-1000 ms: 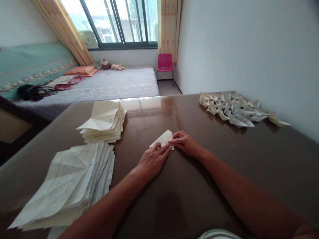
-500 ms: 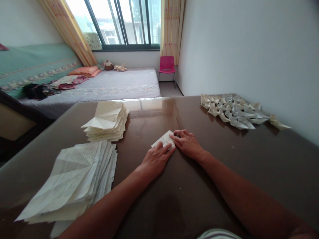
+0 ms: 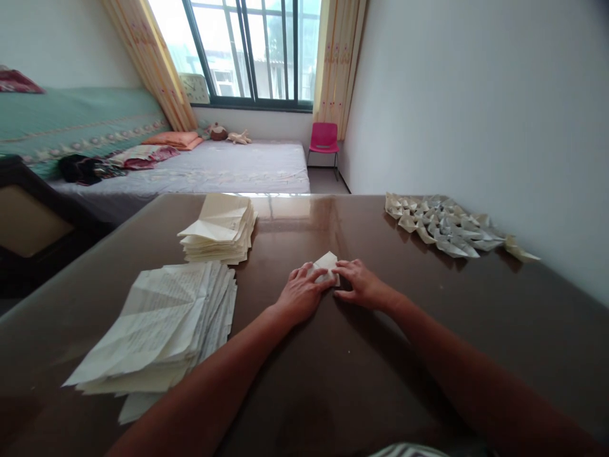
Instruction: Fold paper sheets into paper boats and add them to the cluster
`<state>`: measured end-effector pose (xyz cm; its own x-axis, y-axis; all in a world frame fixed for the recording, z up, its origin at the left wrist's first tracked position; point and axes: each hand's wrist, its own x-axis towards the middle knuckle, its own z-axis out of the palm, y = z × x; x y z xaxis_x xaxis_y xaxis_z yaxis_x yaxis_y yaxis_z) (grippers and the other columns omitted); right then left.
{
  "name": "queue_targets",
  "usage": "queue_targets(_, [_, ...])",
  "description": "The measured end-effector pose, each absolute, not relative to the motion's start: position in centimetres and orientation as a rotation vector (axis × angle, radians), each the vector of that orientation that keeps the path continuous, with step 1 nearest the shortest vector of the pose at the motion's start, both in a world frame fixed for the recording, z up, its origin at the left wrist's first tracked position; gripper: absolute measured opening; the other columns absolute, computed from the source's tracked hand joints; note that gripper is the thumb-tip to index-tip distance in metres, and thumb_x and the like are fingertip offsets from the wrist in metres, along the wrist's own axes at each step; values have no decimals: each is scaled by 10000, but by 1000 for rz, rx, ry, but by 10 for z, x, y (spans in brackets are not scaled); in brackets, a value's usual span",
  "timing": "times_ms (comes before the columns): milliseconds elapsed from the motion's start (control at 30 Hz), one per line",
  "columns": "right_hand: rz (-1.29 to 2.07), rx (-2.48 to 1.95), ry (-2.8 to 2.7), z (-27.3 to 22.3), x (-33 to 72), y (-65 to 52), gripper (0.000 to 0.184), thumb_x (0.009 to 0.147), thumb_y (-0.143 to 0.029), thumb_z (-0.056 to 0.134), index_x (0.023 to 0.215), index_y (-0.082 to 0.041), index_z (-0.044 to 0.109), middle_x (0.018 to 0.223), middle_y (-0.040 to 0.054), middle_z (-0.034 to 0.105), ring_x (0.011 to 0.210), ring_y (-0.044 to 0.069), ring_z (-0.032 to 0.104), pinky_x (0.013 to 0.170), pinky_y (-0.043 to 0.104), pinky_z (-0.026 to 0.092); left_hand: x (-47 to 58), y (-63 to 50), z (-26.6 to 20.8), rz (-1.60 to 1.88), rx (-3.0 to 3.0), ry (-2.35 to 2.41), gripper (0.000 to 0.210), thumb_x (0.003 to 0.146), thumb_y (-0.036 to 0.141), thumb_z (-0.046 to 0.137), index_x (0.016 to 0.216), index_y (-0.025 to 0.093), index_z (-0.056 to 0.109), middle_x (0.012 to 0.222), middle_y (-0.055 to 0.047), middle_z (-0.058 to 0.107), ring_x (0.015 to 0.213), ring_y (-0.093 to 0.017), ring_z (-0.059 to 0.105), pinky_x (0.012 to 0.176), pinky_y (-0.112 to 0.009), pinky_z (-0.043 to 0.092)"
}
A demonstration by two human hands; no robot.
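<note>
A small piece of folded paper (image 3: 327,261), pale cream, lies on the brown table in front of me. My left hand (image 3: 304,289) holds it down from the left, with its fingers laid over the near part. From the right, my right hand (image 3: 360,284) touches the paper's edge with its fingertips. Its thumb rests lower down, apart from the fingers. The fingers hide part of the folds. Several folded paper pieces (image 3: 442,222), shaped like little boats, stand close together at the table's far right.
To the left, a stack of creased printed sheets (image 3: 157,324) lies near my left forearm. Behind it sits a smaller stack of cream folded sheets (image 3: 221,222). The glossy table (image 3: 295,381) reaches toward a bed (image 3: 257,168) and a pink chair (image 3: 324,138); a wall (image 3: 476,95) borders the right.
The paper has been turned, and less of it shows between my hands. My right thumb has come apart from the fingers. The whole view has shifted slightly.
</note>
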<state>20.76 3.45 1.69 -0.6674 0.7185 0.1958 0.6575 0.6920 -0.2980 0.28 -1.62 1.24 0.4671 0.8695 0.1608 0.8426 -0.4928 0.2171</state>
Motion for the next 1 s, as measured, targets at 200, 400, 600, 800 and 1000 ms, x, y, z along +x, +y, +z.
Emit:
queue_targets(200, [288,-1044,-2755,33,202,43,403,764,-195,686,1160,-146,630,1253,158,594,1160,252,533,980,416,393,-3,-12,15,681,2495,1603,354,899,267,469,1229,281,596,1351,-60,500,1179,-231,464,1023,-432,413])
queue_targets(400, [182,-1139,-2652,33,204,48,340,814,-128,611,1129,-249,648,1278,68,582,1102,221,539,946,373,423,6,-20,20,735,2397,1504,288,906,246,455,1093,212,672,1175,-63,625,1047,-199,563,962,-355,466])
queue_targets(600, [203,-1203,-2474,18,197,47,167,871,-110,518,967,-191,628,980,57,638,952,176,550,859,291,444,24,-39,31,666,2451,1154,306,930,225,417,1135,222,644,1066,-29,682,953,-149,622,873,-255,493])
queue_targets(800, [266,-967,-2562,18,203,45,190,910,-163,490,932,-217,671,977,53,654,968,175,528,873,299,445,0,-19,38,889,2420,1596,293,905,196,444,1109,221,653,1041,-51,664,1000,-188,560,923,-342,476])
queue_targets(1000, [354,-877,-2612,26,214,41,322,866,-376,590,1153,-240,641,1136,69,640,1039,205,530,936,370,443,-21,-1,21,668,2466,1478,294,889,197,469,1103,248,665,1183,-37,616,1083,-186,515,971,-349,466])
